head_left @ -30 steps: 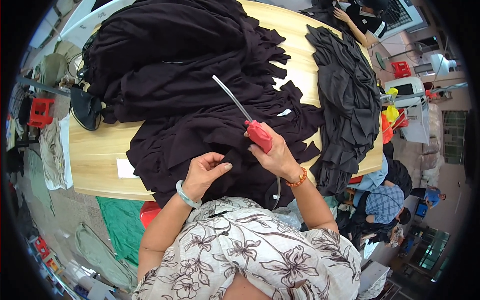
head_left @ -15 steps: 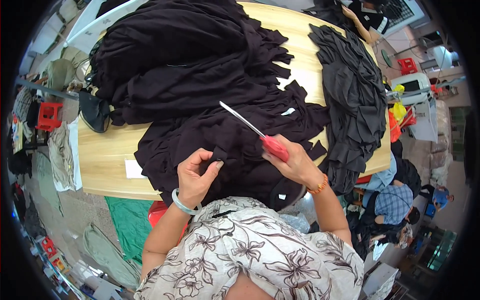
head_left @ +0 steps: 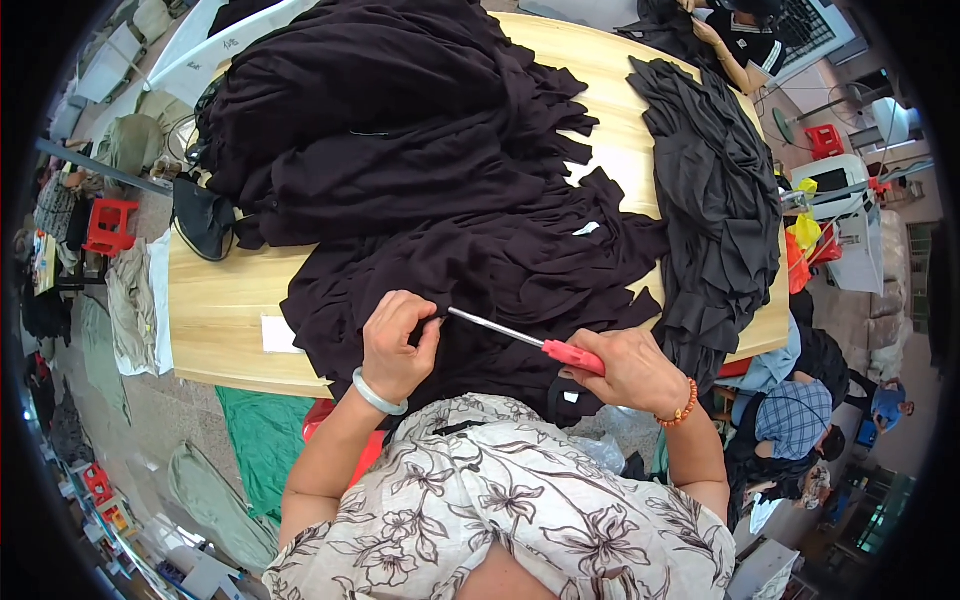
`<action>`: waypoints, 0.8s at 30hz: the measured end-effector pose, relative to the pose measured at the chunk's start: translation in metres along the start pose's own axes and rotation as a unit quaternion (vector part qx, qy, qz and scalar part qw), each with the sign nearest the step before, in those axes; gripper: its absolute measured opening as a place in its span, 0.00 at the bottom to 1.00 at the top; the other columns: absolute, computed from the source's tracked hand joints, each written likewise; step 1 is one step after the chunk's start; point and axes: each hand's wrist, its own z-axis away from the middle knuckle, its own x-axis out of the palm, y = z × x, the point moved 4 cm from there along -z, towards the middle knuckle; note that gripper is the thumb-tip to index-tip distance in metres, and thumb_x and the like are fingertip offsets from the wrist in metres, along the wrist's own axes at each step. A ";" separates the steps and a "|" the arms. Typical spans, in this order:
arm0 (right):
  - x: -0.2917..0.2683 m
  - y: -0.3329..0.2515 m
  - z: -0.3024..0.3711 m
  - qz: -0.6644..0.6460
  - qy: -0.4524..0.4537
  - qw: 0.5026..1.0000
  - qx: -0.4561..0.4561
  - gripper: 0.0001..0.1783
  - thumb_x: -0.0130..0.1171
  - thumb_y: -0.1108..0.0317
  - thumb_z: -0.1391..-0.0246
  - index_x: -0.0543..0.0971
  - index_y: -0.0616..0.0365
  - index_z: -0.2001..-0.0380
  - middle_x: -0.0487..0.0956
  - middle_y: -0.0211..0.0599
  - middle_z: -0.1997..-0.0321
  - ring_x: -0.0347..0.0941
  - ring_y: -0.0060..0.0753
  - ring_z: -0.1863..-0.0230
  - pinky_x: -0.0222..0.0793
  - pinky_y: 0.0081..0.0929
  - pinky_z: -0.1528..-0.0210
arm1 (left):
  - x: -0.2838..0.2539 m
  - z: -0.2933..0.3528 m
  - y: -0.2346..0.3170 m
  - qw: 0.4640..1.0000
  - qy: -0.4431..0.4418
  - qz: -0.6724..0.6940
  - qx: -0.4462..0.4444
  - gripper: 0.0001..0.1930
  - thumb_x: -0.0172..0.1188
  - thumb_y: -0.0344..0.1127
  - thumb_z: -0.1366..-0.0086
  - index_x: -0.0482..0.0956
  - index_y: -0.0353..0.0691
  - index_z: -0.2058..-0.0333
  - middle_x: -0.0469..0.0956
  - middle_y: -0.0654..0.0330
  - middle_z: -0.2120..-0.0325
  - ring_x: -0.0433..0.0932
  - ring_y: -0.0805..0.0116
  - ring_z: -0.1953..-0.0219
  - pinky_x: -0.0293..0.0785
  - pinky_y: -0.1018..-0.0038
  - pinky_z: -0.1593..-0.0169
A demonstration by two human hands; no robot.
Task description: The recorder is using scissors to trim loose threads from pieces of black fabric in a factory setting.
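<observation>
Over dark garments (head_left: 470, 260) heaped on the wooden table, my left hand (head_left: 398, 345) pinches a small fold of black cloth (head_left: 432, 312) between thumb and fingers. A pair of scissors (head_left: 520, 337) with red handles is gripped in my right hand (head_left: 635, 372). Its slim metal blades look closed and point left, their tip right beside the pinched cloth. Whether the tip touches the cloth, I cannot tell. My fingers partly cover the handles.
A large dark garment pile (head_left: 370, 110) fills the table's far left, and dark grey pieces (head_left: 710, 210) lie along its right. A black pouch-like item (head_left: 203, 220) sits at the left table edge (head_left: 230, 300). Another person (head_left: 735, 45) handles dark cloth at the far right corner.
My right hand has come down and right, and the scissors have swung flatter, their tip now at the cloth in my left hand. My left hand stays pinched, barely moved.
</observation>
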 end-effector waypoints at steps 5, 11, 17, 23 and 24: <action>0.005 0.004 -0.004 -0.044 -0.018 0.999 -0.004 0.14 0.62 0.58 0.46 0.76 0.51 0.59 0.78 0.40 0.76 0.77 0.48 0.72 0.69 0.40 0.70 | 0.000 0.005 -0.012 0.994 -0.004 0.079 -0.079 0.09 0.62 0.17 0.51 0.75 0.33 0.70 0.75 0.54 0.74 0.75 0.60 0.71 0.71 0.72 0.67; 0.033 -0.017 -0.056 -0.275 0.035 0.957 -0.088 0.33 0.62 0.69 0.48 0.66 0.46 0.38 0.79 0.47 0.55 0.77 0.52 0.56 0.73 0.37 0.56 | 0.035 0.026 -0.009 0.872 -0.160 0.381 -0.263 0.08 0.60 0.18 0.39 0.76 0.31 0.60 0.75 0.66 0.66 0.72 0.82 0.65 0.68 0.85 0.62; 0.051 -0.001 -0.084 -0.203 0.135 0.966 -0.080 0.12 0.64 0.70 0.49 0.75 0.59 0.61 0.75 0.44 0.71 0.74 0.52 0.68 0.69 0.37 0.65 | 0.020 0.044 -0.031 0.844 -0.131 0.379 -0.355 0.09 0.65 0.23 0.40 0.78 0.31 0.61 0.78 0.67 0.69 0.73 0.83 0.67 0.70 0.85 0.61; 0.051 0.005 -0.089 -0.207 0.115 0.970 -0.056 0.12 0.62 0.68 0.47 0.75 0.54 0.60 0.76 0.42 0.70 0.74 0.50 0.68 0.69 0.40 0.64 | 0.008 0.047 -0.026 0.810 -0.095 0.401 -0.417 0.07 0.67 0.25 0.41 0.80 0.34 0.64 0.78 0.69 0.71 0.72 0.85 0.70 0.69 0.86 0.64; 0.051 0.004 -0.090 -0.200 0.114 0.972 -0.054 0.13 0.62 0.68 0.47 0.75 0.53 0.58 0.76 0.42 0.70 0.75 0.49 0.67 0.70 0.40 0.63 | 0.007 0.047 -0.027 0.815 -0.087 0.400 -0.410 0.07 0.67 0.24 0.42 0.80 0.34 0.65 0.78 0.69 0.71 0.72 0.85 0.69 0.69 0.86 0.64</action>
